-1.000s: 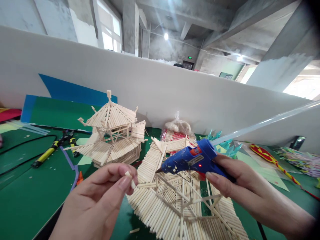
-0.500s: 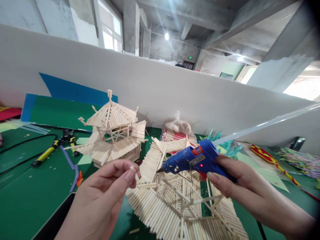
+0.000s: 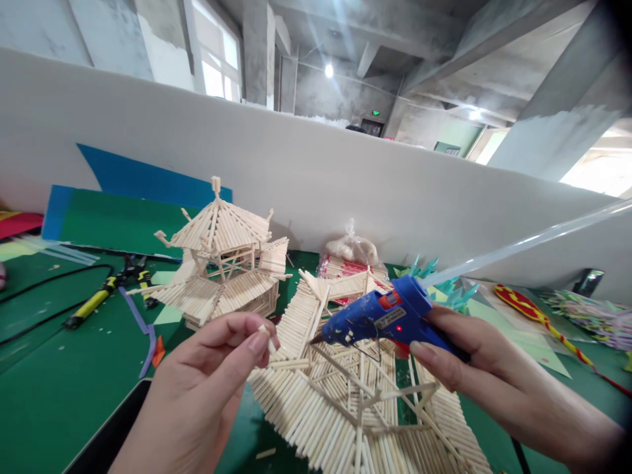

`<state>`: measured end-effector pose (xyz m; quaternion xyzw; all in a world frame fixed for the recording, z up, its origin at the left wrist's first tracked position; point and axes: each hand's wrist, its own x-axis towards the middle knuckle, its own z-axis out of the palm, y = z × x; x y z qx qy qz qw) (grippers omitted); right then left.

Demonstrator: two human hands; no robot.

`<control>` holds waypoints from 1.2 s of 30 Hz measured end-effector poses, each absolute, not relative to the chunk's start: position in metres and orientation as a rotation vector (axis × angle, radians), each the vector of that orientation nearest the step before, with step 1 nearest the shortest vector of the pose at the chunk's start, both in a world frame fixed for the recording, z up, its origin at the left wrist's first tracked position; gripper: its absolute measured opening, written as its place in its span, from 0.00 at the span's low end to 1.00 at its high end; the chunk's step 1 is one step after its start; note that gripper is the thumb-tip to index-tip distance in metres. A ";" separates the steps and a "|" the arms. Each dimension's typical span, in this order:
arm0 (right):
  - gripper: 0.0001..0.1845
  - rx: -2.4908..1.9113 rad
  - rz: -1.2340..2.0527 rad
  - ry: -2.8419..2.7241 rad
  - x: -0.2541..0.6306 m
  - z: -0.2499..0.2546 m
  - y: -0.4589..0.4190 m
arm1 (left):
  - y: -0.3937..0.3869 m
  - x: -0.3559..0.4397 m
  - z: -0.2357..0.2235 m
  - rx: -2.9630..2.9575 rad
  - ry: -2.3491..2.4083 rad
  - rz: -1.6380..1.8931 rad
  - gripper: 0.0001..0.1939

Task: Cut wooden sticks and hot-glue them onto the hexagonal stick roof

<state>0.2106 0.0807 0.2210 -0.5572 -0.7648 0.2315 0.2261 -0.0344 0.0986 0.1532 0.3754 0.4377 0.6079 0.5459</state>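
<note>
Between the thumb and fingers of my left hand (image 3: 212, 378) is a short piece of wooden stick (image 3: 267, 337). My right hand (image 3: 481, 368) grips a blue hot glue gun (image 3: 375, 316), its red light lit and its nozzle pointing left, a little apart from the stick piece. A long clear glue stick (image 3: 523, 247) runs out of the gun's back end. Below both hands lies a half-open pavilion roof model (image 3: 311, 415) made of many wooden sticks. Behind my left hand stands a tiered wooden-stick pavilion (image 3: 222, 270) with a pointed roof.
On the green table (image 3: 44, 395) at left lie yellow-and-black pliers (image 3: 99, 299), a purple strip (image 3: 143, 336) and an orange scrap (image 3: 158, 352). A plastic bag (image 3: 350, 253) sits behind the models. Teal paper pieces (image 3: 457, 293) and a red-yellow ornament (image 3: 521, 306) lie right. A white partition (image 3: 316, 178) borders the back.
Almost nothing differs. The glue gun and my right hand have shifted very slightly, and the left hand still pinches the stick piece.
</note>
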 end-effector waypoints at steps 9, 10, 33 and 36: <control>0.12 -1.509 0.693 -2.139 0.210 0.222 0.082 | 0.098 -0.031 0.154 0.856 1.070 1.431 0.09; 0.12 -1.505 0.703 -2.143 0.210 0.222 0.082 | 0.099 -0.031 0.154 0.852 1.074 1.434 0.09; 0.12 -1.524 0.573 -2.170 0.208 0.222 0.084 | 0.098 -0.035 0.152 0.900 1.020 1.419 0.07; 0.12 -1.531 0.557 -2.160 0.208 0.220 0.083 | 0.099 -0.033 0.152 0.886 1.037 1.424 0.08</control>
